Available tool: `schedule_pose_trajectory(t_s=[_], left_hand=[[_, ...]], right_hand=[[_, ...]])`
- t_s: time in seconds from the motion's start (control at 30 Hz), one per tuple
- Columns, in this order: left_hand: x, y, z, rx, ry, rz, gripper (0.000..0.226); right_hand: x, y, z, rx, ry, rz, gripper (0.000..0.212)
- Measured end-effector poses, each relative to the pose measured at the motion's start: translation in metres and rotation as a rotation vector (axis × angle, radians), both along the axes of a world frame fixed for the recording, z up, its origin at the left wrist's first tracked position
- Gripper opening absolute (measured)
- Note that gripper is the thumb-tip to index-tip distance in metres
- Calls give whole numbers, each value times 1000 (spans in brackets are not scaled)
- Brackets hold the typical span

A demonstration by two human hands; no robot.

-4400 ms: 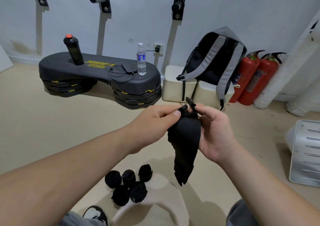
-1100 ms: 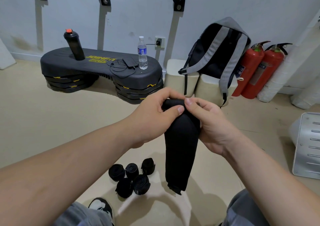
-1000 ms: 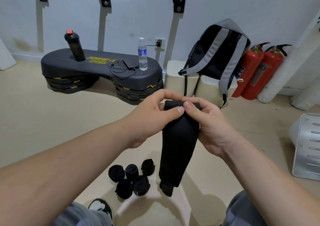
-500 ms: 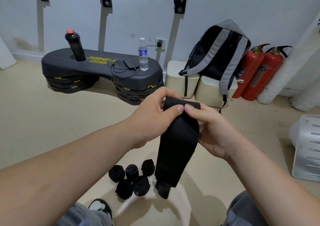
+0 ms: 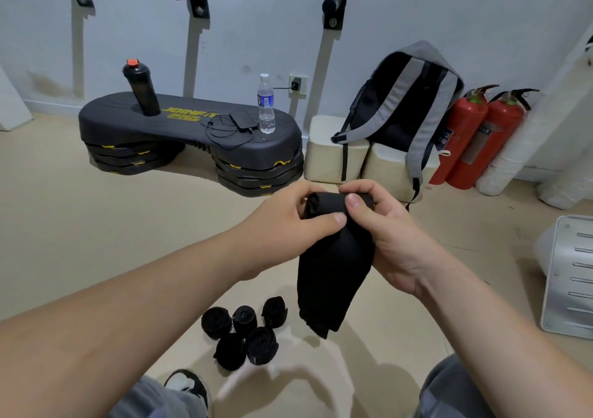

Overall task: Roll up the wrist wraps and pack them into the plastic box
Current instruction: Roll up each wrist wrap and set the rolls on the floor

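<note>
We're pinching the wrap (image 5: pixel 333 273) at its rolled top, left hand (image 5: pixel 288 222) and right hand (image 5: pixel 385 234) close together mid-air, tail hanging near the finished rolls (image 5: pixel 244 331) on the floor (image 5: pixel 96 225). Best rolling tight, edges aligned.

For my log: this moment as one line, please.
step: rolling | left hand, right hand: grip wrap | tail: hangs loose | floor: five rolled wraps
</note>
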State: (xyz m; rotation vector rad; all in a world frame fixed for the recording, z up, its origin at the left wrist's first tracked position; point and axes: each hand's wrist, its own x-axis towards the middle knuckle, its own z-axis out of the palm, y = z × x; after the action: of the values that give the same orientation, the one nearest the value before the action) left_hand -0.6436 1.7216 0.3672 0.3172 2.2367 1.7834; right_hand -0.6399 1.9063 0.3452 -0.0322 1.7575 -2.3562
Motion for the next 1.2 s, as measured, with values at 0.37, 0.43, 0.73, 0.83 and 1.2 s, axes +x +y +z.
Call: schedule_pose_trajectory(t_s=[0.37, 0.43, 0.73, 0.83, 1.2], left_hand=[[3, 11, -1, -78, 80, 102, 12], [5, 11, -1, -102, 97, 87, 16], [6, 11, -4, -135, 106, 4, 17], [2, 6, -6, -135, 171, 4, 14], [-2, -8, 0, -3, -44, -1, 32]], right_hand=[[3, -5, 4, 78, -39, 32, 33], [4, -7, 3, 150, -13, 48, 36], [4, -4, -1, 168, -85, 95, 53], [4, -8, 1, 258, -58, 74, 60], [-1, -6, 0, -32, 19, 24, 24]])
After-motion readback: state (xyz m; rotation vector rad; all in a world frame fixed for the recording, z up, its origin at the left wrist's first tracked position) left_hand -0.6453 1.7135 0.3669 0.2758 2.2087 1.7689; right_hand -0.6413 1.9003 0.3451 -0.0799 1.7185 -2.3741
